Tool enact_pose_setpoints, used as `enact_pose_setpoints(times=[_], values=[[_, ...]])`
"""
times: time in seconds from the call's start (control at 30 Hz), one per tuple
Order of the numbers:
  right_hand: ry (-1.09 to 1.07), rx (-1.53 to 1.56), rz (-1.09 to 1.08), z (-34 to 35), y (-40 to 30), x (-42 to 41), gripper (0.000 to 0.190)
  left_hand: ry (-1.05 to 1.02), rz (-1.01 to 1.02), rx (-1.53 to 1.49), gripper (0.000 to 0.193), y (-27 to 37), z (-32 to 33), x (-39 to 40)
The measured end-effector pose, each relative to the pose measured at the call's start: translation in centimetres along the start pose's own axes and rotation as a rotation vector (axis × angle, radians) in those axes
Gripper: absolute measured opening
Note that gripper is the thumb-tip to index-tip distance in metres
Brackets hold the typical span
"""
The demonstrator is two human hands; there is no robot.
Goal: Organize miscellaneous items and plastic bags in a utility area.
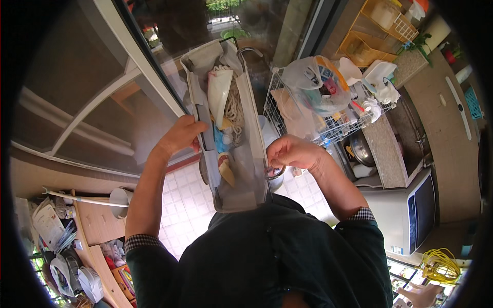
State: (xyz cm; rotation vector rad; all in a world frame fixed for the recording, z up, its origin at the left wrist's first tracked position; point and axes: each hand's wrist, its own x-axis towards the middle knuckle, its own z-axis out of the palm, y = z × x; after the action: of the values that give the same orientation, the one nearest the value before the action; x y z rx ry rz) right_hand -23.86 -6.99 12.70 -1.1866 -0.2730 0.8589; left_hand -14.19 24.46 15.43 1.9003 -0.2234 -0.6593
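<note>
A long, narrow fabric storage box in light grey is held up before my chest, its near end by my dark shirt. My left hand grips its left rim, thumb over the edge. My right hand is closed at the right side, by a curved metal handle; its fingertips are partly hidden. Inside lie a coiled off-white rope, a white plastic packet, a blue item with a whitish cap, and a tan pointed piece. Another metal handle curves out near the far end.
A glass door with a white frame stands left and ahead. On the right, a wire rack carries a filled plastic bag. Beyond it are a stone counter and a white appliance. A wooden cabinet stands at left.
</note>
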Motion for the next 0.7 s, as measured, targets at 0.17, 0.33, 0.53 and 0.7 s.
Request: enact_pose_setpoints(times=[0.17,0.33,0.53,0.7], values=[[0.035,-0.054,0.041,0.7,-0.4,0.2,0.009,0.013,0.009,0.008,0.031,0.1,0.0,0.0],[0.132,-0.298,-0.060,2.6,-1.4,-0.3,0.007,0.061,-0.008,0.052,0.034,-0.9,-0.6,0.7],[0.294,-0.537,-0.308,4.1,-1.0,-0.6,0.004,0.089,0.005,0.052,0.034,-0.7,-0.3,0.5],[0.275,-0.776,-0.322,4.9,-2.8,-1.0,0.002,0.131,0.026,0.054,0.035,0.1,0.0,-0.1]])
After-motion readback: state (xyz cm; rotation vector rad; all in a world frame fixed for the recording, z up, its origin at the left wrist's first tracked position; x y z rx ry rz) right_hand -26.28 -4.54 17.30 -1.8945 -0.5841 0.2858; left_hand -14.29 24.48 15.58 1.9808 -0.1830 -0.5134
